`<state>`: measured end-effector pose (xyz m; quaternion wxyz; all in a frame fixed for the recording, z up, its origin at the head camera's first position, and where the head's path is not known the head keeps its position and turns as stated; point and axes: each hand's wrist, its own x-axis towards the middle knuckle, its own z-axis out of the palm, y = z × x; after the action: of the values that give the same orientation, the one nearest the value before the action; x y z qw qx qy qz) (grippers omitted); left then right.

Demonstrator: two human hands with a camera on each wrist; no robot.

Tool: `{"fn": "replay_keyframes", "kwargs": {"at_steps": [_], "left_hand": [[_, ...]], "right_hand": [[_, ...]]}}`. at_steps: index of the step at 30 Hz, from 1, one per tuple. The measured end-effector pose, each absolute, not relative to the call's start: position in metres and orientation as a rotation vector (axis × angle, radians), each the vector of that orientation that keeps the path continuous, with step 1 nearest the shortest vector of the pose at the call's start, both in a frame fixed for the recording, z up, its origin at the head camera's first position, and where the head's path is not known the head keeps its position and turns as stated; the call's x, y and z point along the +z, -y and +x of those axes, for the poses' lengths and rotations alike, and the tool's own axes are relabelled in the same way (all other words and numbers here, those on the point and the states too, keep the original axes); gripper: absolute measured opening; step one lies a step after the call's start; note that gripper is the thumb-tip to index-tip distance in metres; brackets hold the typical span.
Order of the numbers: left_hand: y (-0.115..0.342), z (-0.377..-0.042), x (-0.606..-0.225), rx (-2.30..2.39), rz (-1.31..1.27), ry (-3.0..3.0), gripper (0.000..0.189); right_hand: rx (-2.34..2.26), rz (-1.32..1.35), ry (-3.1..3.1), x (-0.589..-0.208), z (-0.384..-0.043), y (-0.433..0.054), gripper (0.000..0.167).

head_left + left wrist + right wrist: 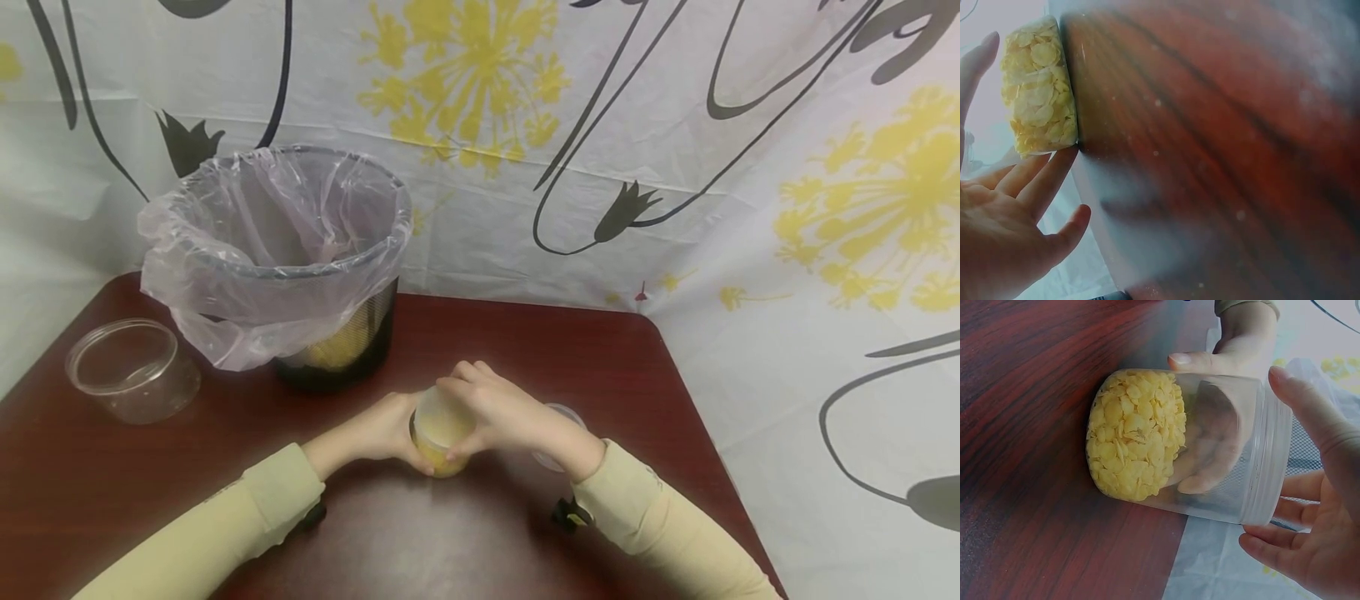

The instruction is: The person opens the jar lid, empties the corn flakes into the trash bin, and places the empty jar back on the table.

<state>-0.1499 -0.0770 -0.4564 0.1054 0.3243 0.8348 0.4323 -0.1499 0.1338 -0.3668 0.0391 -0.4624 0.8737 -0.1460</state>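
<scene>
Both hands are meeting at lower centre of the head view on a clear jar [441, 432] partly filled with yellow flakes [1136, 432], standing on the dark red table [465, 533]. Left hand [390, 433] is wrapping its side, fingers curled round the body. Right hand [504, 414] is sitting on top, fingertips [1280, 374] clamping the lid [1269, 456]. Upper left: lined bin [281, 250]; far left: empty clear bowl [131, 371].
</scene>
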Motion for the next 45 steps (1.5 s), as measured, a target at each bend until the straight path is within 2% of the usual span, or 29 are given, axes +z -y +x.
{"fn": "replay_keyframes", "kwargs": {"at_steps": [25,45], "left_hand": [[0.078,-0.155,-0.452,1.27,0.988,-2.435,0.071],[0.078,-0.155,-0.452,1.195,0.985,-2.503,0.077]], "right_hand": [[-0.399,-1.49,-2.612,-0.366,-0.155,-0.134,0.086],[-0.326,-1.599,-2.381,-0.351,-0.164,-0.132,0.086]]}}
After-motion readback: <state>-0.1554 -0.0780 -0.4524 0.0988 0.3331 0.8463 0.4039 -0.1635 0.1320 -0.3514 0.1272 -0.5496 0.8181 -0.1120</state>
